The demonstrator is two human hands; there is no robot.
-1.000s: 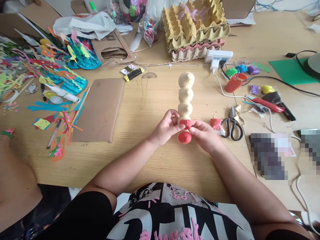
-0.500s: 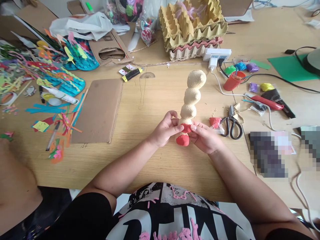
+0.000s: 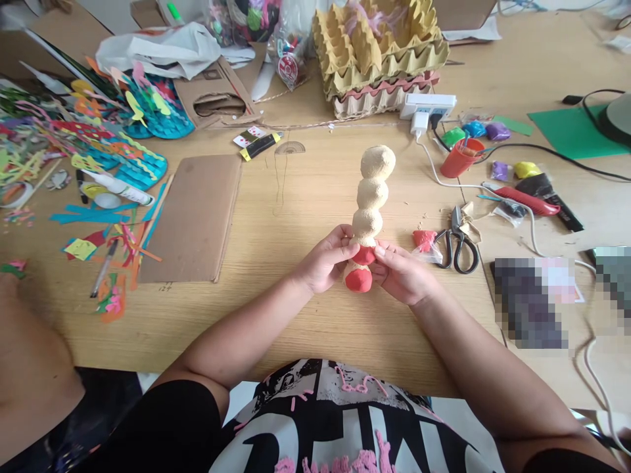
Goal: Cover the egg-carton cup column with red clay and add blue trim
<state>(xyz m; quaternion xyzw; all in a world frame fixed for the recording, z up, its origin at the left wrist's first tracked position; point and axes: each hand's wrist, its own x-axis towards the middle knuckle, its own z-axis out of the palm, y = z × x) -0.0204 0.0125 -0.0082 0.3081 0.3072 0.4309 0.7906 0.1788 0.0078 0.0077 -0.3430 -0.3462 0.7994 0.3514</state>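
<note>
A knobbly stick of stacked, cream-coloured rough balls [image 3: 373, 195] points away from me above the table. Red clay [image 3: 358, 279] covers part of its lowest ball, and a second red patch [image 3: 365, 255] sits on the ball above. My left hand [image 3: 329, 261] grips the stick from the left, its thumb at the edge of the upper red patch. From the other side my right hand [image 3: 401, 270] holds it, thumb and fingertips pressed at that same patch. Right of my hands lie a torn lump of red clay [image 3: 424, 240] in clear wrap and black-handled scissors [image 3: 458, 243].
A cardboard sheet [image 3: 190, 220] lies to the left, beside paper scraps and a glue bottle [image 3: 121, 188]. Egg trays [image 3: 384, 66] are stacked at the back near a white power strip [image 3: 428, 105]. A red cup [image 3: 461, 159] and cables stand right. Another person's arm [image 3: 34, 368] is at far left.
The ball stick has tilted slightly, its far end shifting left and a little nearer to me. Both hands keep their hold, and the upper red patch shows more openly.
</note>
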